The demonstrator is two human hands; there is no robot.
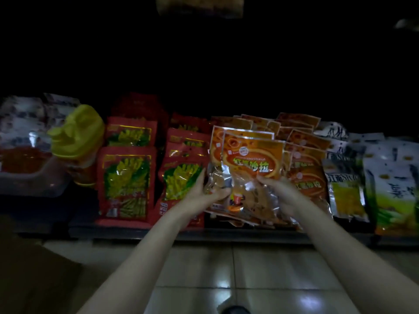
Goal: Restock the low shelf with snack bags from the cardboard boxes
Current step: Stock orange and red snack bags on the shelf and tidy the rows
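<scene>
Head view of the low shelf (204, 231), seen forward and down, with both forearms reaching toward 12 o'clock. The left hand (204, 191) and the right hand (280, 192) together hold a small stack of orange snack bags (249, 159) upright above the shelf's front edge. The left hand grips the stack's lower left side, thumb curled over the clear lower front, so the bags rise at 1 o'clock from it. The right hand grips the lower right side, fingers curled over the front face; the bags stand at 11 o'clock from that hand. The printed orange panel fills the upper half of the front bag, above both hands.

Just behind and to the right, at 2 o'clock, lie more bags of the same orange kind (303, 143), overlapping in rows. At 9 o'clock from the left hand stand red bags with yellow-green pictures (125, 177). A yellow plastic lid (77, 134) on a jar stands at 10 o'clock, farther left. White and green bags (385, 177) fill the shelf at 3 o'clock. The tiled floor (249, 275) lies below, at 6 o'clock.
</scene>
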